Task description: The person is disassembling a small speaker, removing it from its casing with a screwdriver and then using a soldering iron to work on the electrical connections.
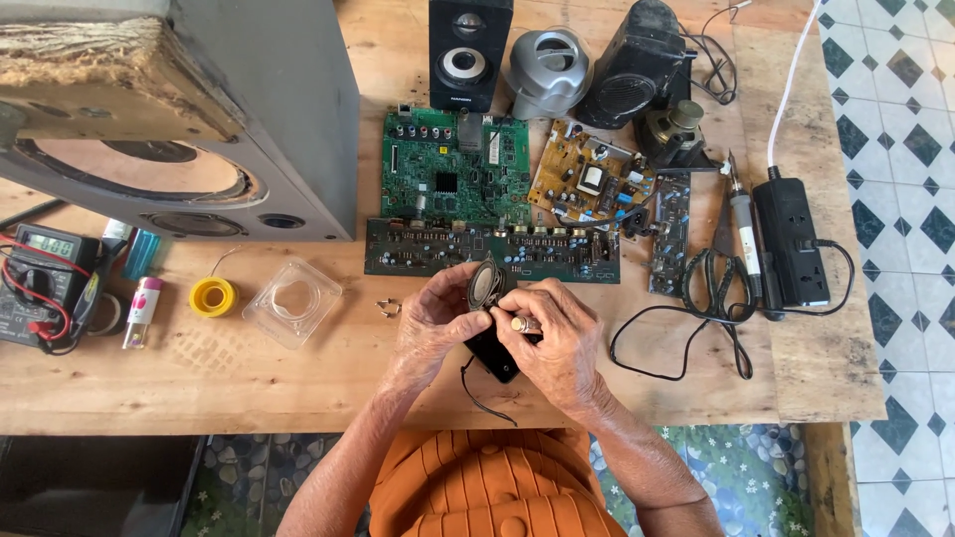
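Observation:
Both my hands meet over the front middle of the wooden table (298, 383). My left hand (435, 323) pinches a small oval speaker driver (486, 283) and tilts it on edge. My right hand (559, 343) grips a small black speaker casing (493, 355) beneath the driver and also holds a small metal-tipped tool (521, 324) between its fingers. A thin black wire (477, 393) hangs from the casing toward me.
Circuit boards (455, 179) lie just beyond my hands. A large grey speaker cabinet (189, 119) fills the back left. Small speakers (468, 52), a soldering iron (741, 224), scissors (708, 283), a black power strip (791, 244), a multimeter (40, 283), a yellow tape roll (213, 296) and a clear plastic tray (292, 301) surround them.

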